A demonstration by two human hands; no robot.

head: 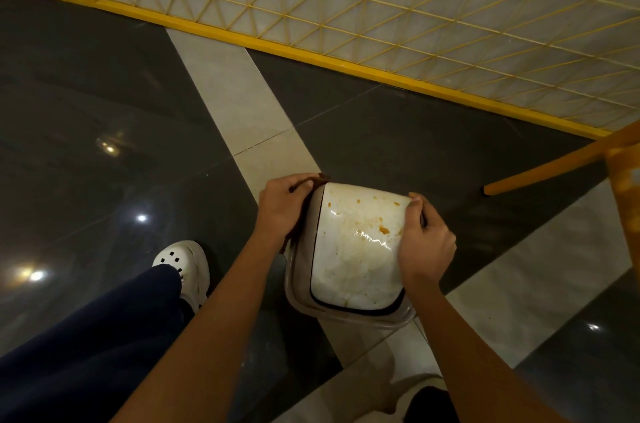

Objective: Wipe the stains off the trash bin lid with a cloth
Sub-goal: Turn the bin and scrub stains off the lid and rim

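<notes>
A small trash bin stands on the floor below me, its white lid (353, 249) set in a greyish-brown rim (301, 259). Orange-brown stains (382, 229) spot the lid's far half, with fainter smears across the middle. My left hand (282, 211) grips the bin's left far edge, fingers curled over the rim. My right hand (424, 242) clasps the right side of the lid, thumb on top. No cloth is visible in either hand.
A yellow metal fence with wire mesh (346, 6) runs across the far side. A yellow bar (554, 162) slants in from the right beside a yellow post (627, 200). My leg and white shoe (183, 266) stand left of the bin on glossy dark and pale tiles.
</notes>
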